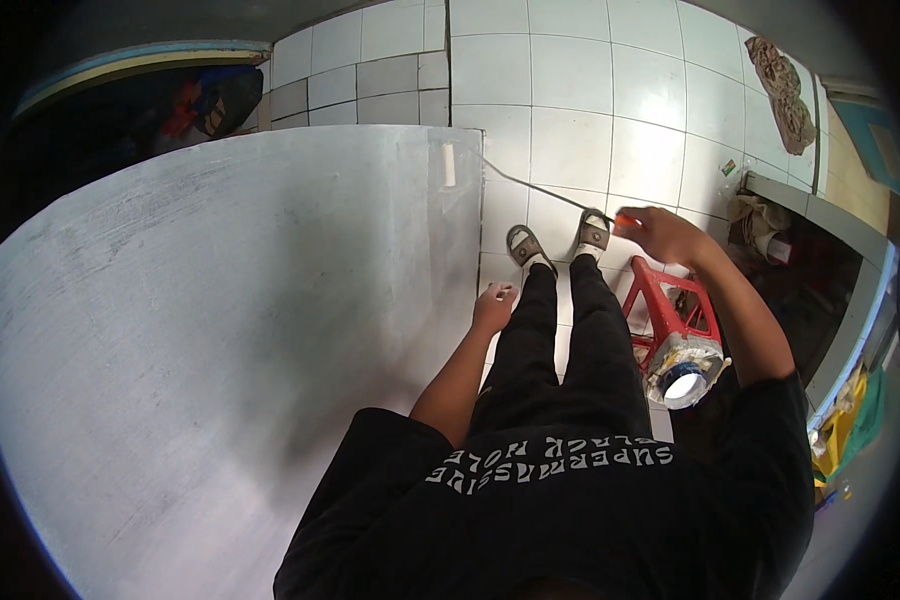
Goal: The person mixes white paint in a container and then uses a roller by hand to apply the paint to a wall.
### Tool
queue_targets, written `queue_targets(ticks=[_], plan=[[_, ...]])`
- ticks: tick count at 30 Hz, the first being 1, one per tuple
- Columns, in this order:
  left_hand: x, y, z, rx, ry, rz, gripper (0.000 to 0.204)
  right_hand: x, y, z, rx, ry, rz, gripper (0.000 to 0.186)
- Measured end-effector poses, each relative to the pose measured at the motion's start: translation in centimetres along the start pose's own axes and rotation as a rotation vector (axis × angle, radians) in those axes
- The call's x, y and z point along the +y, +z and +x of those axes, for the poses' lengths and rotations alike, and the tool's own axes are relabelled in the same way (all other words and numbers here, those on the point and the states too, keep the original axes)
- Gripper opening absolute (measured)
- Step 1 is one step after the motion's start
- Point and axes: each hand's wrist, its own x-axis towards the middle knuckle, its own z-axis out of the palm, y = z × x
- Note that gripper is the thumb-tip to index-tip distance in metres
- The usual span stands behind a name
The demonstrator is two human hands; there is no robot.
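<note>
My right hand (pixel 665 236) is closed around the orange handle of a paint roller (pixel 449 165). The roller's thin metal rod reaches left from the hand, and its white sleeve lies against the grey-white wall (pixel 220 290) near the wall's far right edge. A damp-looking patch surrounds the sleeve. My left hand (pixel 497 299) hangs beside my left thigh, close to the wall, with its fingers loosely curled and nothing visible in them. Pale smears show on its fingers.
By my right leg stands a red plastic stool (pixel 660 300) with a paint-smeared tub (pixel 684 382) of white paint. A crumpled cloth (pixel 782 95) lies on the white tiled floor (pixel 570 75). Low shelving (pixel 820 215) holds items at right; a dark opening (pixel 100 140) is at far left.
</note>
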Motion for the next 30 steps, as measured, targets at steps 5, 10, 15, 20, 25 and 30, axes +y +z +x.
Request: queue_targets(ticks=[5, 10, 15, 20, 25, 30], plan=[[1.2, 0.7, -0.8, -0.03, -0.005, -0.024, 0.04, 5.6, 4.1, 15.7, -0.003, -0.017, -0.131, 0.041], [-0.8, 0.7, -1.7, -0.01, -0.04, -0.072, 0.039, 0.9, 3.8, 17.2, -0.154, 0.137, -0.122, 0.042], [-2.4, -0.2, -2.0, -0.027, -0.072, -0.022, 0.038, -2.5, -0.9, 4.2, -0.191, 0.068, 0.048, 0.04], [-1.6, -0.6, -1.3, -0.015, -0.066, 0.032, 0.041, -0.9, -2.4, -2.3, -0.019, -0.312, -0.043, 0.047], [0.8, -0.1, -1.1, -0.002, -0.049, 0.044, 0.043, -3.2, -2.2, 4.6, -0.163, -0.004, -0.052, 0.043], [2.6, 1.9, -1.2, 0.019, -0.028, -0.09, 0.038, -1.6, 2.2, 17.7, -0.202, 0.088, -0.102, 0.042]])
